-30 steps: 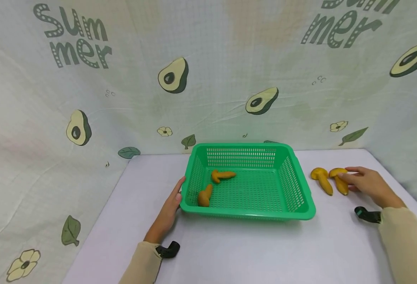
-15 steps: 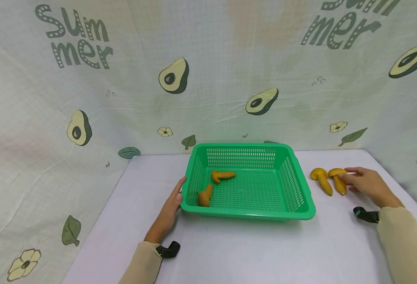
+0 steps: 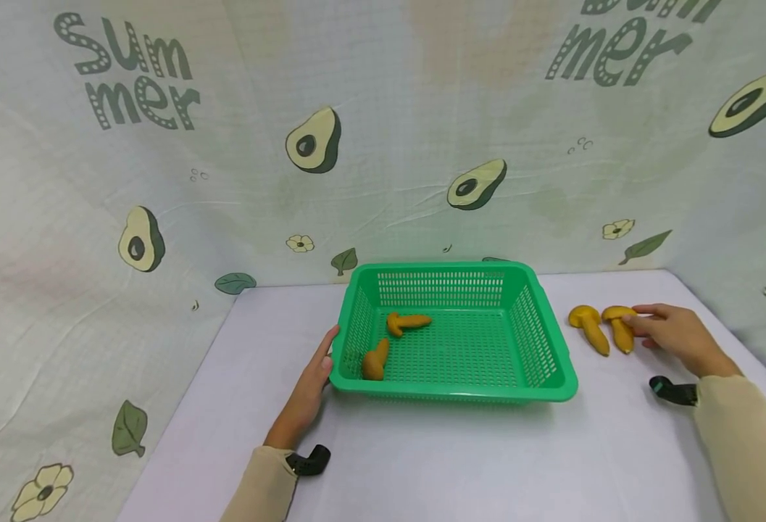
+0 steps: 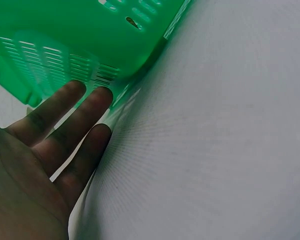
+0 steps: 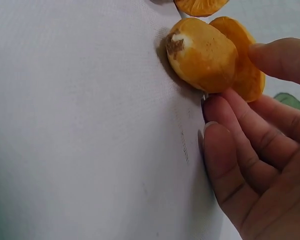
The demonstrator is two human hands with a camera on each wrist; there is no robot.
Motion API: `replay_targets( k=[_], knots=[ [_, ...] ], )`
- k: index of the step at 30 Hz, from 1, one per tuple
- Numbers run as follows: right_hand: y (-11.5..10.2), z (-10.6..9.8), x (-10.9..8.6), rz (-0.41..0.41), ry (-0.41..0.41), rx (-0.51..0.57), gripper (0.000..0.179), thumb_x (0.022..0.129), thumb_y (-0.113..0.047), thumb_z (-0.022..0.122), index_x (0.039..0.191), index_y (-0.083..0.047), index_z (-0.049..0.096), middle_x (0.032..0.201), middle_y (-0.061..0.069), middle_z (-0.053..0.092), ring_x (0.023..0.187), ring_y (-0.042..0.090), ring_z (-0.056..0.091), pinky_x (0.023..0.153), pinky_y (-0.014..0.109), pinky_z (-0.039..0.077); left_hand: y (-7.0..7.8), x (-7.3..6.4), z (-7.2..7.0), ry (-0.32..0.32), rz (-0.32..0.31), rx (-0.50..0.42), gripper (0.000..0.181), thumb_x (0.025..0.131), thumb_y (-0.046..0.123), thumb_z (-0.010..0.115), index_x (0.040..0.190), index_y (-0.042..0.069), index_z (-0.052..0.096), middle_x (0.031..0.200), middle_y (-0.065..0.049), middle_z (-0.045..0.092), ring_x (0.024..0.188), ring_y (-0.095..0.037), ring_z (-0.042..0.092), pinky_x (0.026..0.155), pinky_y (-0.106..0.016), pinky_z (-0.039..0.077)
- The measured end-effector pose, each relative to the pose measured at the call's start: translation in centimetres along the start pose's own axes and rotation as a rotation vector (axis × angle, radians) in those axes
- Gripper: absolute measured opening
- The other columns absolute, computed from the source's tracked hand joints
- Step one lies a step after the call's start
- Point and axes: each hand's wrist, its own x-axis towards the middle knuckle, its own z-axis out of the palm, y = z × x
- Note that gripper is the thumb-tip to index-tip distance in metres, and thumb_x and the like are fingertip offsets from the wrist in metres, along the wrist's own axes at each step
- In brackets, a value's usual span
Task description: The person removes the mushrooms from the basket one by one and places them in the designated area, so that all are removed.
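My left hand rests with straight fingers against the left side of a green plastic basket. In the left wrist view the fingertips touch the outside of its slotted wall near the table. To the right of the basket, my right hand pinches a yellow-brown mushroom lying on the table. The thumb is against its cap and the other fingers are beside its stem. A second mushroom lies just left of it, its cap nearly touching.
Inside the basket, on the left, lie two more mushrooms, one sideways and one nearer the front. The white table extends in front of the basket. A printed cloth hangs behind and at both sides.
The mushroom at my right hand has shifted very slightly left, its stem swinging toward the neighbouring one. My left hand stays at the basket. The head view has tilted a little.
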Motion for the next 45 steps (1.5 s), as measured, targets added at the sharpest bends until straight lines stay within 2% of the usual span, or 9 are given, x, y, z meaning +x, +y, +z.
replay_targets(
  k=[13, 19, 21, 24, 28, 31, 33, 40, 45],
  knots=[
    [0.8, -1.2, 0.2, -0.032, -0.086, 0.036, 0.085, 0.100, -0.056, 0.051, 0.143, 0.016, 0.034, 0.105, 0.019, 0.072, 0.083, 0.020, 0.067, 0.065, 0.026, 0.053, 0.2, 0.1, 0.0, -0.004, 0.015, -0.007, 0.051, 0.111, 0.027, 0.024, 0.162, 0.028, 0.018, 0.166, -0.005, 0.017, 0.150, -0.031, 0.015, 0.113, -0.066, 0.017],
    [0.2, -2.4, -0.5, -0.039, -0.089, 0.015, 0.084, 0.101, -0.054, 0.049, 0.145, 0.015, 0.033, 0.117, 0.027, 0.067, 0.093, 0.033, 0.068, 0.074, 0.042, 0.053, 0.4, 0.3, -0.1, -0.007, 0.012, 0.002, 0.051, 0.111, 0.025, 0.026, 0.162, 0.026, 0.019, 0.166, -0.005, 0.017, 0.151, -0.032, 0.014, 0.114, -0.065, 0.016],
    [-0.4, -2.7, -0.7, -0.042, -0.068, 0.017, 0.084, 0.101, -0.055, 0.049, 0.145, 0.015, 0.034, 0.121, 0.032, 0.063, 0.096, 0.037, 0.067, 0.076, 0.047, 0.053, 0.5, 0.3, -0.1, -0.009, 0.009, 0.003, 0.051, 0.111, 0.025, 0.026, 0.162, 0.026, 0.019, 0.166, -0.005, 0.017, 0.151, -0.031, 0.014, 0.114, -0.065, 0.016],
    [-1.7, -3.0, -0.8, -0.059, -0.041, 0.039, 0.085, 0.100, -0.056, 0.050, 0.144, 0.014, 0.035, 0.125, 0.035, 0.059, 0.096, 0.035, 0.068, 0.075, 0.042, 0.055, 0.5, 0.4, -0.2, -0.006, 0.008, 0.012, 0.051, 0.111, 0.023, 0.025, 0.162, 0.025, 0.019, 0.166, -0.005, 0.017, 0.151, -0.030, 0.014, 0.114, -0.064, 0.016],
    [-3.6, -3.2, -0.5, -0.103, -0.029, 0.082, 0.081, 0.101, -0.054, 0.050, 0.146, 0.012, 0.036, 0.132, 0.036, 0.054, 0.089, 0.013, 0.068, 0.072, 0.028, 0.057, 0.6, 0.6, -0.2, 0.000, 0.013, 0.025, 0.052, 0.111, 0.016, 0.024, 0.162, 0.020, 0.017, 0.166, -0.006, 0.017, 0.150, -0.029, 0.014, 0.115, -0.061, 0.017],
    [-4.9, -3.1, -0.1, -0.130, -0.029, 0.105, 0.077, 0.102, -0.052, 0.049, 0.147, 0.010, 0.036, 0.137, 0.036, 0.050, 0.084, -0.004, 0.062, 0.073, 0.025, 0.056, 0.5, 0.7, -0.1, -0.001, 0.009, 0.015, 0.052, 0.111, 0.013, 0.023, 0.162, 0.015, 0.015, 0.166, -0.010, 0.015, 0.150, -0.031, 0.012, 0.116, -0.061, 0.016],
    [-5.8, -3.0, 0.1, -0.140, -0.034, 0.110, 0.076, 0.103, -0.051, 0.048, 0.148, 0.008, 0.036, 0.140, 0.035, 0.049, 0.084, -0.010, 0.059, 0.073, 0.023, 0.055, 0.4, 0.8, -0.1, -0.005, 0.003, 0.002, 0.052, 0.111, 0.012, 0.022, 0.162, 0.013, 0.014, 0.166, -0.012, 0.014, 0.150, -0.032, 0.011, 0.115, -0.062, 0.015],
    [-9.7, -2.8, 0.7, -0.177, -0.081, 0.113, 0.079, 0.099, -0.057, 0.052, 0.149, 0.003, 0.038, 0.139, 0.029, 0.053, 0.092, 0.002, 0.063, 0.075, 0.020, 0.053, 0.5, 0.4, 0.0, 0.003, 0.011, 0.005, 0.052, 0.111, 0.016, 0.025, 0.162, 0.021, 0.018, 0.165, -0.005, 0.017, 0.150, -0.027, 0.014, 0.116, -0.060, 0.017],
    [-12.3, -2.3, 0.9, -0.208, -0.097, 0.111, 0.080, 0.096, -0.060, 0.055, 0.149, -0.003, 0.040, 0.138, 0.025, 0.055, 0.096, 0.006, 0.064, 0.079, 0.023, 0.054, 0.3, 0.1, 0.0, 0.004, 0.041, -0.016, 0.052, 0.111, 0.016, 0.026, 0.162, 0.022, 0.020, 0.165, -0.005, 0.018, 0.150, -0.028, 0.014, 0.115, -0.061, 0.016]
  ],
)
